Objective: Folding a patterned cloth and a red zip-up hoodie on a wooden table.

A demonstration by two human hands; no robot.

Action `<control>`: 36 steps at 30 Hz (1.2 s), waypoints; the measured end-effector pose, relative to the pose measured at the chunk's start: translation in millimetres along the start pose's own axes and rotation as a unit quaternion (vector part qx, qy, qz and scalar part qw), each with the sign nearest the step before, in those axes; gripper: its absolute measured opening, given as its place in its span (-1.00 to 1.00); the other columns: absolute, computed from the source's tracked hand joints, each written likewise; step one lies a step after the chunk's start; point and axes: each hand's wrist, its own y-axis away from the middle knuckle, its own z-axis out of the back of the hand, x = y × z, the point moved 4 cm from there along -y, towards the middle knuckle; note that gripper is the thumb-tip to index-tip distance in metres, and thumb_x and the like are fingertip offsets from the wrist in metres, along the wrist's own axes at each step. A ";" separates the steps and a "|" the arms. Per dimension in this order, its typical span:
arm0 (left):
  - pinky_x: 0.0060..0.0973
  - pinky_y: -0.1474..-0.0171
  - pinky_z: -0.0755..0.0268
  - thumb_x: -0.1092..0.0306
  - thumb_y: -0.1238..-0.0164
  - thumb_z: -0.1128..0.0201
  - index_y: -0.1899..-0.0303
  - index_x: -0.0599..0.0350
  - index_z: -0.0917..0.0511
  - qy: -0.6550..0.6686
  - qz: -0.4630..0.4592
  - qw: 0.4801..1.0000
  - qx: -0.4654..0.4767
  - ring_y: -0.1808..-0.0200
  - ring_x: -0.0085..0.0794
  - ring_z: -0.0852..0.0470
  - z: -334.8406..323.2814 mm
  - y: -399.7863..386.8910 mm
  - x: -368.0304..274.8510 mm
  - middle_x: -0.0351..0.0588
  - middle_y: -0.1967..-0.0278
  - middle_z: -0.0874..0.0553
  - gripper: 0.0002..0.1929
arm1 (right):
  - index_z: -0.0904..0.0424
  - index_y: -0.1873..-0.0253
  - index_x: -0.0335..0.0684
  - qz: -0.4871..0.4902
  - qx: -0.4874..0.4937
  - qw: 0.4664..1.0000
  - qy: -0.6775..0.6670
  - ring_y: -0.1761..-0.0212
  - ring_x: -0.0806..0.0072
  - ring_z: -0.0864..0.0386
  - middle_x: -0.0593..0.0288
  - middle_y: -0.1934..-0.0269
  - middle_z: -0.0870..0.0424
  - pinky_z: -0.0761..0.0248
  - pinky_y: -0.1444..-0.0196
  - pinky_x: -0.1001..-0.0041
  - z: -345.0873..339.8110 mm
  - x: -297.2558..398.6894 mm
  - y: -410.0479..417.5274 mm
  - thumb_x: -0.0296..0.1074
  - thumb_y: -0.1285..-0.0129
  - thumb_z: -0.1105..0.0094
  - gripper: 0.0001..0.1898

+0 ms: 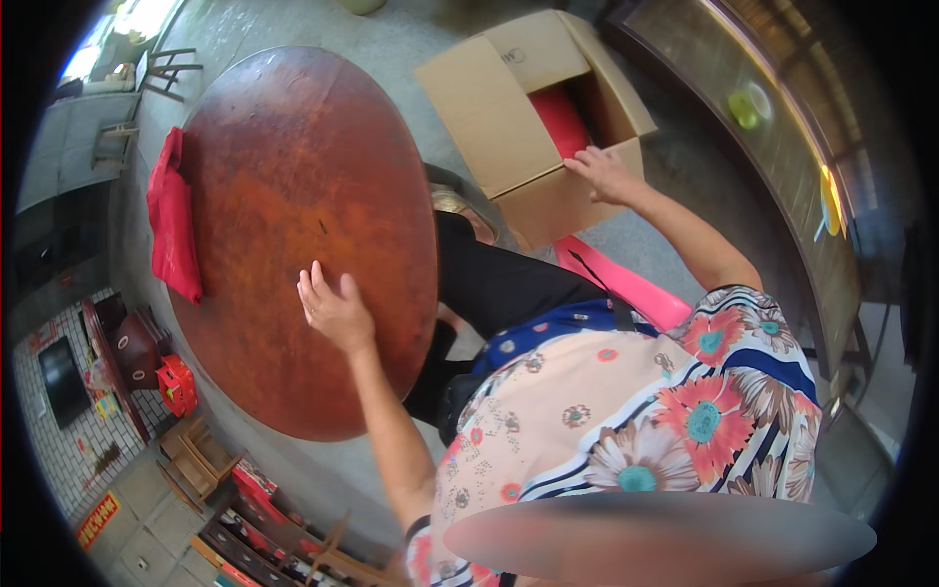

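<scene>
My left hand [336, 312] is over the round reddish-brown wooden table [308, 183], its fingers apart and nothing in it; whether it touches the surface I cannot tell. My right hand [603, 176] is at the opening of a cardboard box [477, 117], with fingertips by the edges of its flaps. Whether those fingers grip a flap is unclear. Inside the box lies a red item [560, 121], partly hidden by the flaps. A folded red cloth or bag [174, 227] lies along the far edge of the table. A small dark mark or scrap [323, 227] shows near the table's middle.
A pink plastic stool or seat [623, 282] is beside my leg, below the box. To the right runs a long bench or table [741, 125] with a green object [744, 110] on it. Wooden chairs [198, 458] and a red box [177, 385] are beyond the round table.
</scene>
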 end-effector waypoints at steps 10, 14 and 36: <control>0.02 -0.42 -0.02 0.05 -0.35 -0.21 -0.32 -0.02 -0.38 0.019 0.039 0.999 0.016 -0.44 -0.03 -0.23 -14.1 -11.4 8.9 0.08 -0.38 -0.35 -0.45 | -0.54 0.17 -0.06 0.076 -0.034 0.977 0.195 0.12 0.31 -0.57 0.21 0.23 -0.55 -0.32 0.08 0.26 -21.1 -53.5 -64.8 -0.38 -0.26 0.04 -0.86; -0.08 -0.42 -0.05 0.05 -0.34 -0.19 -0.30 0.00 -0.40 -0.018 0.059 0.998 -0.006 -0.42 -0.04 -0.27 -10.4 -15.2 10.6 0.08 -0.34 -0.39 -0.46 | -0.55 0.09 0.02 -0.035 -0.060 0.966 0.247 0.03 0.31 -0.52 0.22 0.17 -0.52 -0.35 0.05 0.22 2.4 -117.3 -37.9 -0.28 -0.28 -0.01 -0.83; 0.09 -0.42 0.02 -0.05 -0.41 -0.06 -0.39 -0.19 -0.31 -0.091 0.264 0.960 0.031 -0.48 -0.08 -0.15 51.4 133.1 123.1 -0.02 -0.44 -0.26 -0.44 | -0.40 -0.30 -0.23 0.406 -0.248 0.856 -0.204 -0.30 0.03 -0.39 -0.05 -0.23 -0.44 -0.26 -0.35 0.19 156.2 261.4 -125.9 -0.52 -0.29 -0.10 -0.54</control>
